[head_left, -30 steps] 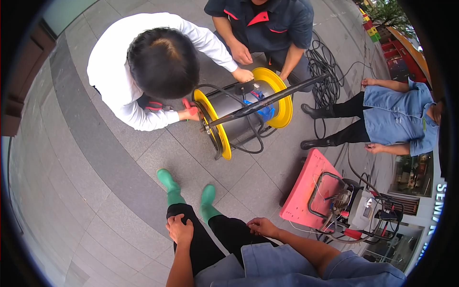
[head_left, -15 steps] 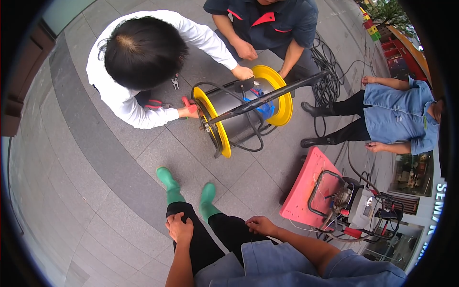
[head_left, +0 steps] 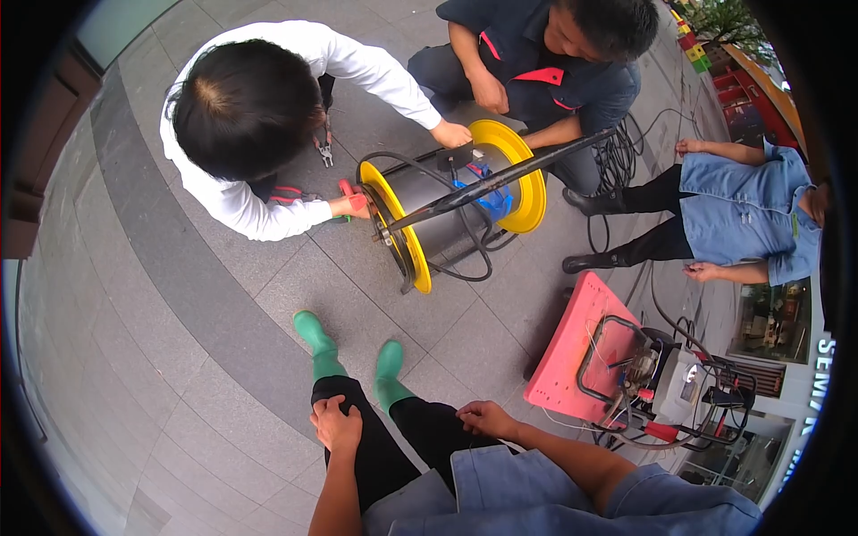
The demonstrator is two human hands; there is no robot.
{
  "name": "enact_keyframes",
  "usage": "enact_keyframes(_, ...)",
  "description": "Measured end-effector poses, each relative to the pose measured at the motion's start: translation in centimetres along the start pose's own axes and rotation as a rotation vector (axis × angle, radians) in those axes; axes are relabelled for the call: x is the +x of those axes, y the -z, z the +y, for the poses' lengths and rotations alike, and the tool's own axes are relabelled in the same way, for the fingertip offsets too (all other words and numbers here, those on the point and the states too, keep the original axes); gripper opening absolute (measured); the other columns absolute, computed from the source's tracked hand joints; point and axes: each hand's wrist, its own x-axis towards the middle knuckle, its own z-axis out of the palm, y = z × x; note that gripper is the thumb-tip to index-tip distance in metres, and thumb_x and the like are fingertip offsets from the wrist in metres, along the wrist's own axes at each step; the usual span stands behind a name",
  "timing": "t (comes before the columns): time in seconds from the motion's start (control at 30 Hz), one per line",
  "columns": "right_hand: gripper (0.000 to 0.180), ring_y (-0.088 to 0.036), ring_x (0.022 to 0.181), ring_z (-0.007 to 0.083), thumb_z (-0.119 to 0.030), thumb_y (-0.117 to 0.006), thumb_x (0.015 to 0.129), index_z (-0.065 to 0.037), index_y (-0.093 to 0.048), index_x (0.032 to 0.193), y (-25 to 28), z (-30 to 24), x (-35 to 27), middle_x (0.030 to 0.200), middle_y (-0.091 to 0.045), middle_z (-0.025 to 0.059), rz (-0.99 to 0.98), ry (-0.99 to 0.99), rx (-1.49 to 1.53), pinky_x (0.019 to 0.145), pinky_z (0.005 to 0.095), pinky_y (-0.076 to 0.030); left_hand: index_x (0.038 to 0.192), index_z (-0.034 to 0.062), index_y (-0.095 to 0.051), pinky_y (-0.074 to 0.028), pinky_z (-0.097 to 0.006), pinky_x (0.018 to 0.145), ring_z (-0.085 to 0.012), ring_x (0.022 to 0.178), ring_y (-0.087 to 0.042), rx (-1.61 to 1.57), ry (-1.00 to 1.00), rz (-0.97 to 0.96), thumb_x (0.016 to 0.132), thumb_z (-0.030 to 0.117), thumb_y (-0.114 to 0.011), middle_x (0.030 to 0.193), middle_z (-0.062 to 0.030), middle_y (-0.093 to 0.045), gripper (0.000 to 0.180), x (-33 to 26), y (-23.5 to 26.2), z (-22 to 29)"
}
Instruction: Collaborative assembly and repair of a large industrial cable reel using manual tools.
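A yellow-flanged cable reel stands on grey paving beside a pink board.

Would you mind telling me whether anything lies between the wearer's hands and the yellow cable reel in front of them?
Both hands rest on the knees, left hand and right hand. Between them and the cable reel are only the wearer's own green boots and bare paving. Two co-workers' hands are at the reel itself.

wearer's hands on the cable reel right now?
No. The left hand and the right hand both rest on the wearer's own knees, well apart from the yellow cable reel.
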Motion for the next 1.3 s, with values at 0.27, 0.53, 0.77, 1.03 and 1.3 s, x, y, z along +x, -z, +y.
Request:
enact_keyframes(0.27,0.026,-0.055,0.063,0.0091,-0.024,-0.053,0.088,-0.006,-0.059,0.106,-0.3,-0.8,-0.1,0.076,-0.06,0.0028,0.002,-0.014,0.024,0.056,0.0227,-0.045,0.101,0.0157,-0.061,-0.042,-0.043,0.087,-0.0277,0.11,-0.041,0.01,0.001,0.003,0.07,0.02,-0.066,0.114,-0.0053,-0.046,0.032,0.1,0.3,0.2)
enact_keyframes(0.53,0.024,-0.057,0.068,0.0114,-0.02,-0.053,0.089,-0.002,-0.059,0.104,-0.5,-2.0,-0.4,0.078,-0.061,0.0058,0.003,-0.045,0.02,0.062,0.0243,-0.048,0.102,0.0156,-0.061,-0.041,-0.043,0.088,-0.0278,0.111,-0.041,0.009,0.007,-0.004,0.07,0.02,-0.066,0.115,-0.0056,-0.046,0.032,0.2,0.4,0.1)
enact_keyframes(0.77,0.024,-0.056,0.067,0.0113,-0.021,-0.053,0.089,-0.003,-0.059,0.104,-0.7,-1.9,-0.2,0.078,-0.061,0.0054,0.009,-0.041,0.03,0.06,0.0241,-0.048,0.102,0.0164,-0.061,-0.041,-0.043,0.088,-0.028,0.111,-0.041,0.012,0.006,-0.006,0.07,0.02,-0.065,0.115,-0.0055,-0.046,0.032,0.4,0.4,-0.1)
enact_keyframes(1.03,0.026,-0.055,0.064,0.0103,-0.024,-0.054,0.089,-0.003,-0.059,0.104,-0.7,-2.3,-0.1,0.077,-0.06,0.0046,0.016,-0.05,0.055,0.059,0.0236,-0.047,0.102,0.0167,-0.061,-0.041,-0.043,0.089,-0.0279,0.112,-0.041,0.014,0.001,-0.008,0.07,0.02,-0.066,0.115,-0.0055,-0.046,0.032,0.4,0.3,0.1)
enact_keyframes(1.3,0.026,-0.055,0.063,0.0101,-0.024,-0.054,0.088,-0.003,-0.059,0.104,-0.9,-2.2,0.1,0.076,-0.06,0.0041,0.015,-0.043,0.059,0.058,0.0235,-0.047,0.102,0.0161,-0.061,-0.041,-0.041,0.088,-0.0281,0.11,-0.042,0.028,-0.006,-0.01,0.071,0.02,-0.066,0.114,-0.0055,-0.046,0.032,0.3,0.5,0.2)
